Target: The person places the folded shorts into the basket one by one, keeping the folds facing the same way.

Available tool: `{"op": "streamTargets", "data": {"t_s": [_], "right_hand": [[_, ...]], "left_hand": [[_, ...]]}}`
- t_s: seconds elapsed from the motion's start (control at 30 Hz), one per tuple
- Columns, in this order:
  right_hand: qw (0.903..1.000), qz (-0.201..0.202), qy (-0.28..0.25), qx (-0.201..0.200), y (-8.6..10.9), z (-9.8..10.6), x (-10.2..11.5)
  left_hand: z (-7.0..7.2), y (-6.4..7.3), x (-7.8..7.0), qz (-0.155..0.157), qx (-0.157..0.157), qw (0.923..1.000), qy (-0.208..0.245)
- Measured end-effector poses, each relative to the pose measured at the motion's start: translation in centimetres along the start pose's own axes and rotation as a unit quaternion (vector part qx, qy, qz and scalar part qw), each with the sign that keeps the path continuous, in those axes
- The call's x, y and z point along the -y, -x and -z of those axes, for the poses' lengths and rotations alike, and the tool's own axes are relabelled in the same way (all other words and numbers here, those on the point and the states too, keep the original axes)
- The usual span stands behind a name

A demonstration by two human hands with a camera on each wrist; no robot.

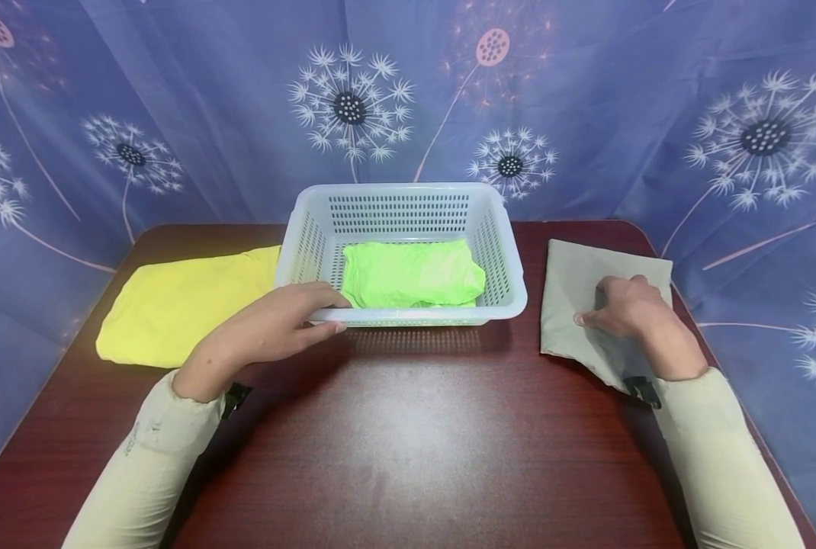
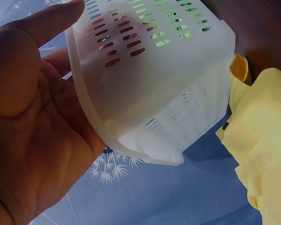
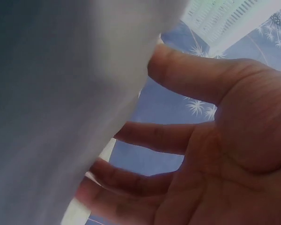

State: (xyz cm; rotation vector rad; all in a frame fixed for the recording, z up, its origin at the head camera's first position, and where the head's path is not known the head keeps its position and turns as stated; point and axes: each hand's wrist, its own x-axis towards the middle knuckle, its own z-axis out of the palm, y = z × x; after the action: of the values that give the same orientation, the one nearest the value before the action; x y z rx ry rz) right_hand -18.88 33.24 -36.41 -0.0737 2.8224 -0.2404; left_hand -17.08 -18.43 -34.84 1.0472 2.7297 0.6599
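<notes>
Pale sleeves [image 1: 140,457] come in over the near part of a dark reddish desk [image 1: 408,435]. The left hand [image 1: 271,324] grips the near rim of a white perforated basket [image 1: 415,314] at its left end, thumb outside and fingers over the edge. The right hand [image 1: 634,309] rests on a folded grey cloth [image 1: 576,267], its fingers loosely spread with the tips against the fabric; the right wrist view is blurred there, so how much fabric lies under them is hard to tell. A folded yellow cloth [image 1: 181,301] lies left of the left hand, partly behind it. Just beyond the left hand's fingers, a bright green cloth [image 1: 408,274] lies in the basket. Farther from both hands hangs a blue curtain [image 1: 229,99] with dandelion prints.
</notes>
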Motion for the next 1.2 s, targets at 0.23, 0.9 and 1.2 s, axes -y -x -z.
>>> {"op": "streamTargets", "data": {"t_s": [0.23,0.9,1.2], "right_hand": [[0.9998,0.012,0.011,0.014,-0.13,0.13,-0.11],[0.9953,0.088,0.038,0.01,0.31,0.37,-0.34],[0.9944,0.098,0.037,0.015,0.43,0.2,-0.37]], "left_hand": [[-0.01,-0.01,0.03,-0.001,0.0,1.0,-0.003],[0.0,-0.03,0.0,-0.001,-0.004,1.0,-0.006],[-0.12,-0.06,0.0,-0.002,-0.006,1.0,-0.004]]}}
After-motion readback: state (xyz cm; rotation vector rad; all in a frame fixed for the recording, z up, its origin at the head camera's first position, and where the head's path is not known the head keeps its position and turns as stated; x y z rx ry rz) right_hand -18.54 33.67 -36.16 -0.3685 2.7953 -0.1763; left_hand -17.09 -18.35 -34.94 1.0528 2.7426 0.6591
